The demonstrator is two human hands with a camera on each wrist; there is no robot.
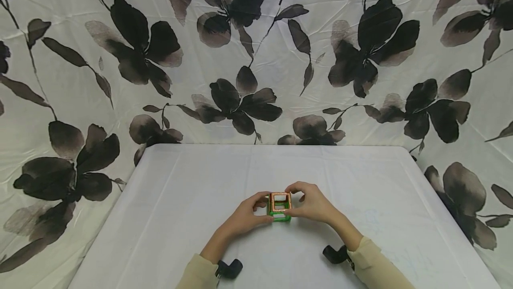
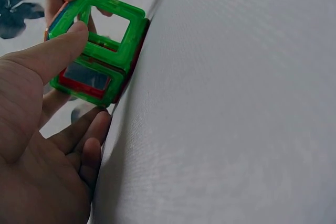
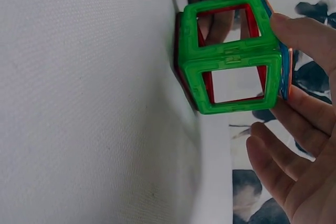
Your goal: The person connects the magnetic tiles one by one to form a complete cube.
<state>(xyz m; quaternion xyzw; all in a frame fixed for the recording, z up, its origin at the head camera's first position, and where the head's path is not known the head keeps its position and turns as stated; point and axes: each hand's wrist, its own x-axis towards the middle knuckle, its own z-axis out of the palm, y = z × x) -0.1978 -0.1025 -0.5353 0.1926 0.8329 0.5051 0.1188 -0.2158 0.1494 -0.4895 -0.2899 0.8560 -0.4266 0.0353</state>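
A small cube of see-through square magnetic tiles [image 3: 231, 56] stands on the white table in front of me. Its two sides facing the right wrist camera are green, with red tiles on other sides. Blue and orange edges show at its top, where an orange magnetic tile [image 1: 272, 202] lies. My left hand [image 1: 245, 215] grips the cube from the left, its thumb against a green tile [image 2: 105, 53]. From the right, my right hand [image 1: 314, 203] pinches the orange tile at the cube's top, thumb on the near edge and index finger on the far edge.
The white-covered table [image 1: 180, 182] reaches out on all sides of the cube. Behind it hangs a white cloth [image 1: 280, 102] with dark flower prints. Black wrist cameras [image 1: 230, 270] are strapped on both forearms, close above the tabletop.
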